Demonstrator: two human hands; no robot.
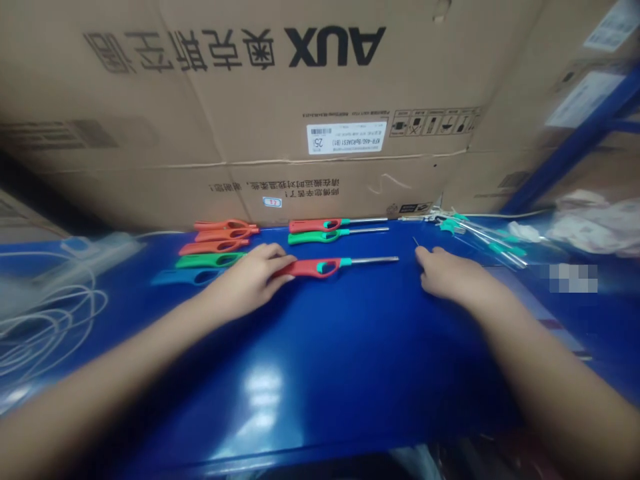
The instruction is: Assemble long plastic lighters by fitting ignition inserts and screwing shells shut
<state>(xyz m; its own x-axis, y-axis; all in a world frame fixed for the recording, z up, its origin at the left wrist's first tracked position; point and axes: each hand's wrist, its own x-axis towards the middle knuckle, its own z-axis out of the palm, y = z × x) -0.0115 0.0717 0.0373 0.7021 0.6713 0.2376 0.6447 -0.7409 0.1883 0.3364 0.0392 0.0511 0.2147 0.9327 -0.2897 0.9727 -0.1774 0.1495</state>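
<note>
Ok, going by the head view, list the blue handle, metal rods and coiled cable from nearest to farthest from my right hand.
From your right hand:
1. Metal rods, just beyond, slightly right
2. Blue handle, well left
3. Coiled cable, far left

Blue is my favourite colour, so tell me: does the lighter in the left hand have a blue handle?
No, the left hand holds a red-handled lighter.

The glossy blue tabletop [350, 373] carries, toward its back, orange handles [213, 248], 1 green handle [197, 261], 1 blue handle [177, 277], 1 red lighter [306, 225] just beside 1 green lighter [305, 237], and metal rods [509, 255]; a pale power strip [117, 255] lies left.
</note>
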